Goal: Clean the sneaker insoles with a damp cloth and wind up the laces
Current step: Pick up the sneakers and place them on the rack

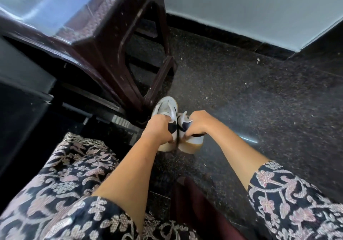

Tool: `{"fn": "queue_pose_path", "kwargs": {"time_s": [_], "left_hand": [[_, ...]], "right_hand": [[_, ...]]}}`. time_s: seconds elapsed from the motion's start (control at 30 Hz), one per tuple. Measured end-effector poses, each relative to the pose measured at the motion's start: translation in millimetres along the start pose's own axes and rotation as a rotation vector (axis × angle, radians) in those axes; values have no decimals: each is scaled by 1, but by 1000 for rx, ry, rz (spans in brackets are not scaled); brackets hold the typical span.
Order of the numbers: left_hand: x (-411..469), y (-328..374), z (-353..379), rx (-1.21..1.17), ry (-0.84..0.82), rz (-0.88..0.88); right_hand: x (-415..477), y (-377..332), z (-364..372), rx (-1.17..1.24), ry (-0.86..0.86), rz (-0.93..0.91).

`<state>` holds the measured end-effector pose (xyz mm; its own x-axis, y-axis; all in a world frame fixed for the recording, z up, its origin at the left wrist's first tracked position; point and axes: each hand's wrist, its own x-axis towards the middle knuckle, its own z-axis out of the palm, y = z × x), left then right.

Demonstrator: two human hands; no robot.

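Observation:
Two white sneakers with dark side patches and tan soles are side by side over the dark speckled floor, toes pointing away from me. My left hand (159,129) grips the left sneaker (167,108) at its collar. My right hand (198,123) grips the right sneaker (194,140) at its opening, fingers curled inside. A dark lace (178,137) hangs between the two shoes. The insoles are hidden, and no cloth is in view.
A dark brown plastic table (104,41) stands at the upper left, one leg (159,83) just beyond the left sneaker. A pale wall (250,7) with black skirting runs along the back. My patterned clothing fills the bottom, with a maroon object (191,199) on the floor between my arms.

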<state>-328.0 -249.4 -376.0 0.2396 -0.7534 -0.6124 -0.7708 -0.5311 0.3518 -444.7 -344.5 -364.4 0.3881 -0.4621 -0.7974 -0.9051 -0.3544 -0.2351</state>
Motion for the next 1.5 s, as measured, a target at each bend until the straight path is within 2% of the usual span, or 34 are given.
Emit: {"fn": "queue_pose_path", "kwargs": {"time_s": [0.23,0.57,0.77,1.03,1.37,1.5], "left_hand": [[-59,26,-32,-64,129,48],[-181,64,-86,-103,514,208],[-266,77,-119,-76,736,194],[-358,68,-135,-88,938,116],[-443,29,-157,-140,1215,40],[-459,-4,-165,-119,1257,-19]], "right_hand": [[-67,9,-28,21,178,-223],[-188,-12,-72,-39,468,-411],[-263,-42,-85,-55,548,-580],[-357,-72,-77,-53,685,-776],[-408,-154,-69,-160,833,-1028],[-404,-200,-60,-183,797,-1136]]}}
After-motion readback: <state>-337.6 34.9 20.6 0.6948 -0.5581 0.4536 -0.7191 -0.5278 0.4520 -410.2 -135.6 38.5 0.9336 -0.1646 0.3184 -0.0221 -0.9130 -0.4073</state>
